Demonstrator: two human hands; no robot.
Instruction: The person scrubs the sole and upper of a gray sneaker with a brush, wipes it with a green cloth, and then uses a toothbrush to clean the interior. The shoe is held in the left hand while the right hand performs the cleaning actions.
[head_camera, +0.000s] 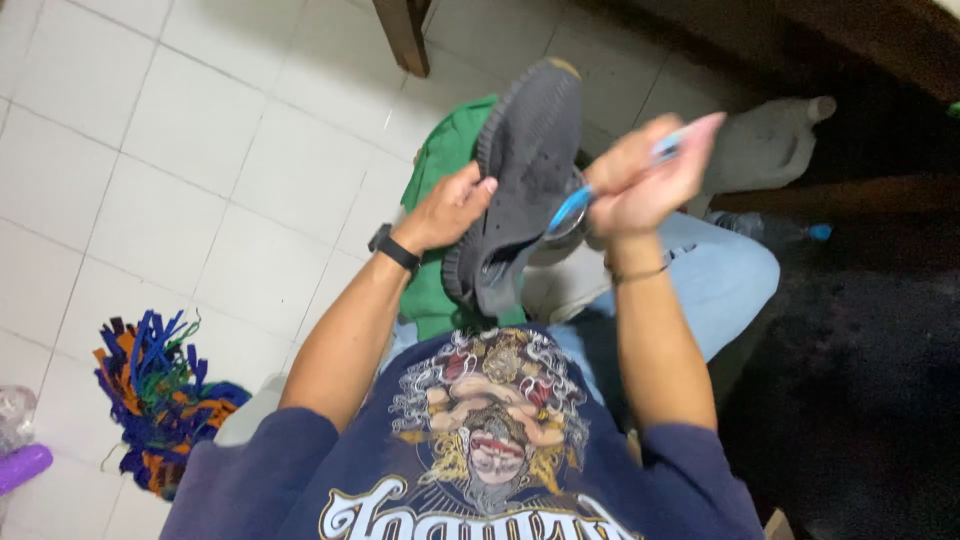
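My left hand (452, 207) grips the side of a dark grey shoe (525, 160), held up sole-outward above my lap. My right hand (633, 177) is closed around a blue and clear toothbrush (572, 207) whose head touches the shoe near its opening. A black watch sits on my left wrist, a thin bracelet on my right. A green cloth (440, 160) lies under the shoe across my knees.
White tiled floor (150, 150) spreads to the left. A multicoloured mop head (155, 390) lies at lower left beside a purple object (20, 466). A wooden furniture leg (405, 35) stands at top. A second grey shoe (765, 145) rests at right near dark furniture.
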